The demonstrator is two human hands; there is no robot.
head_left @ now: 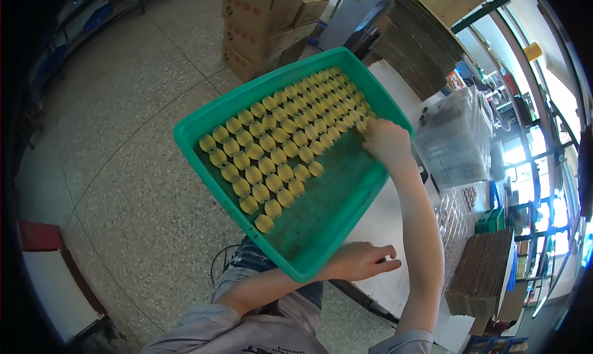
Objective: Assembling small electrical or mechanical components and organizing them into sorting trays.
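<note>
- Speckled floor (123, 168) lies below, with stacked boxes (259, 26) beyond and a white table (383, 230) at right.
- Green tray (321, 230) rests tilted, half over the table's edge, above the person's lap.
- Yellow pieces (278, 144) fill its upper part in neat rows; the lower right part is bare.
- Left hand (361, 261), forearm bent across the body, grips the tray's near corner, fingers curled under the rim.
- Right hand (386, 139), arm stretched straight out, rests knuckles-up on the pieces by the far wall; whether its fingers pinch one cannot be told.
</note>
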